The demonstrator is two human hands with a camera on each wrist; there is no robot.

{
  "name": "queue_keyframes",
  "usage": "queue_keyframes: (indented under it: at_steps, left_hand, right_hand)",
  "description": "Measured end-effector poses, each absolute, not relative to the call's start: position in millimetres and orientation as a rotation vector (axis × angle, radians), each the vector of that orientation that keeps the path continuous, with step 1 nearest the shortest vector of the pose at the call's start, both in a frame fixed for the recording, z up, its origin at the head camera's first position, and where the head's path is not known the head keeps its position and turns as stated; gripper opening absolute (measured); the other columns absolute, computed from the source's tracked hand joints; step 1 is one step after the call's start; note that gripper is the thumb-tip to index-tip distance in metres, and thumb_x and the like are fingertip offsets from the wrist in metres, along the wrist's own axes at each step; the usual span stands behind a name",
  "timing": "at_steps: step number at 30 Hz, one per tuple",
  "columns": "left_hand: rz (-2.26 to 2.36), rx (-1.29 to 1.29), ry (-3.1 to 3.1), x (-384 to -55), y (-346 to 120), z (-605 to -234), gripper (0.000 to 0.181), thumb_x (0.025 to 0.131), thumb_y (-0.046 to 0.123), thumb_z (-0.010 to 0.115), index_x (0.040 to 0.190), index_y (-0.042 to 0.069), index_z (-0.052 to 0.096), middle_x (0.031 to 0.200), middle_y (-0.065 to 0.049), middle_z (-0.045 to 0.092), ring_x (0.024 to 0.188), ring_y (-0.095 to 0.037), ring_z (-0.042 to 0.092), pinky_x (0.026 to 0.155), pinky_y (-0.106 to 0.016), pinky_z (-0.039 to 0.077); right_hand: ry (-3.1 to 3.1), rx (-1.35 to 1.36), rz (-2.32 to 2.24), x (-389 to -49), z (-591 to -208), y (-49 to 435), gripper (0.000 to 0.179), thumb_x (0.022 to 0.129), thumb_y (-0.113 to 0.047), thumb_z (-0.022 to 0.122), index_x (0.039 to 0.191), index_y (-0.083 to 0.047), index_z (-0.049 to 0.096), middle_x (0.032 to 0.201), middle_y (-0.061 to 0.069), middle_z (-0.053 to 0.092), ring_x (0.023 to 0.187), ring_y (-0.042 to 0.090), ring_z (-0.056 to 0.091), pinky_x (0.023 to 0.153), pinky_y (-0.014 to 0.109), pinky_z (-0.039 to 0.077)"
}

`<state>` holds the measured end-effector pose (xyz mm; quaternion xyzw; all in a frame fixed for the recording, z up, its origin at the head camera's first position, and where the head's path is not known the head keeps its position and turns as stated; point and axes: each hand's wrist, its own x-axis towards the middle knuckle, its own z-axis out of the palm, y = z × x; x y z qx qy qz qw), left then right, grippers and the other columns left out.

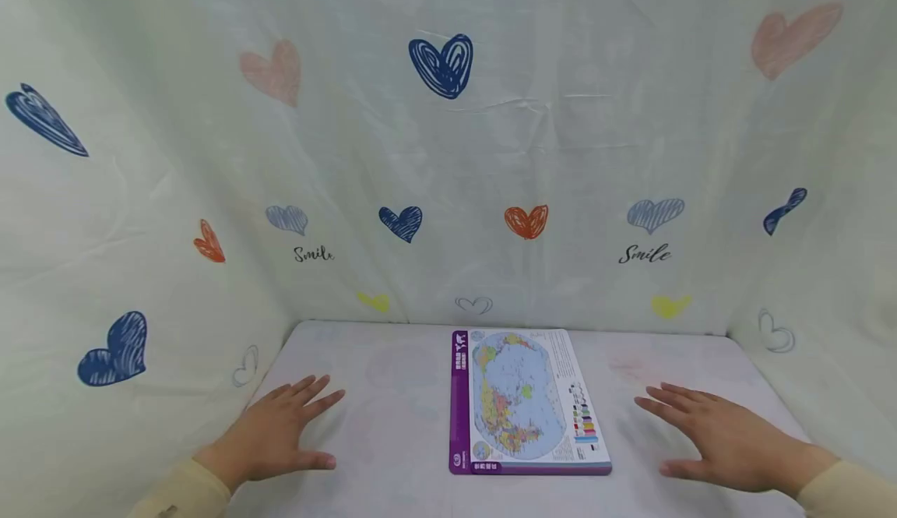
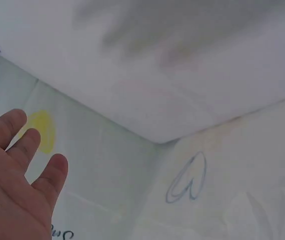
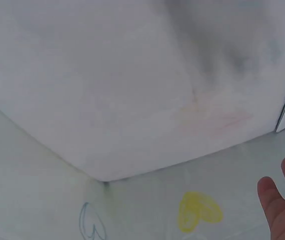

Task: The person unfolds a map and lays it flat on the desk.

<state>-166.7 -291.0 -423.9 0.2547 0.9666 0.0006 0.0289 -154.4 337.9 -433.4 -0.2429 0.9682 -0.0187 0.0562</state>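
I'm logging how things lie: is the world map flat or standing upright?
Flat: the world map lies on the white table, its printed face turned up toward the head camera.

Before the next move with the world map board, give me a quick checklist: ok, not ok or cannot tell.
1. Left hand free: ok, fingers spread, holding nothing.
2. Right hand free: ok, fingers extended, holding nothing.
3. Map board lying map side up on the table: ok, between the hands.
4. Either hand in contact with the board: not ok, both are apart from it.
5. Board well in from the table's far edge: not ok, its far side lies at or very near it.
6. Board's underside: cannot tell, hidden.
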Motion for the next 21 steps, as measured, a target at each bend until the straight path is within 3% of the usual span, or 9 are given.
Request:
queue_keyframes:
  at_steps: [9, 16, 21]
  left_hand:
    - [0.402, 0.68, 2.875, -170, -239, -461, 0.082, 0.086, 0.068, 0.059, 0.145, 0.012, 0.052, 0.143, -0.019, 0.052, 0.132, -0.042, 0.046, 0.102, -0.064, 0.038]
    - [0.74, 0.485, 2.716, -182, -167, -491, 0.069, 0.092, 0.05, 0.064, 0.146, 0.01, 0.05, 0.136, -0.015, 0.059, 0.126, -0.038, 0.053, 0.104, -0.058, 0.04]
    - [0.985, 0.38, 2.578, -195, -136, -494, 0.065, 0.095, 0.042, 0.064, 0.146, 0.004, 0.048, 0.125, -0.02, 0.063, 0.114, -0.039, 0.059, 0.096, -0.061, 0.045]
  right_hand:
    - [2.908, -0.487, -0.235, -182, -456, 304, 0.079, 0.08, -0.065, 0.069, 0.14, -0.015, 0.057, 0.123, 0.012, 0.066, 0.116, 0.04, 0.058, 0.091, 0.064, 0.047]
    - [2.884, -0.411, -0.307, -198, -488, 268, 0.076, 0.08, -0.054, 0.076, 0.137, -0.007, 0.058, 0.124, 0.02, 0.064, 0.117, 0.044, 0.058, 0.095, 0.063, 0.045]
    - [2.903, -0.436, -0.343, -196, -493, 254, 0.07, 0.077, -0.042, 0.083, 0.133, -0.006, 0.062, 0.121, 0.019, 0.064, 0.106, 0.036, 0.063, 0.089, 0.059, 0.05]
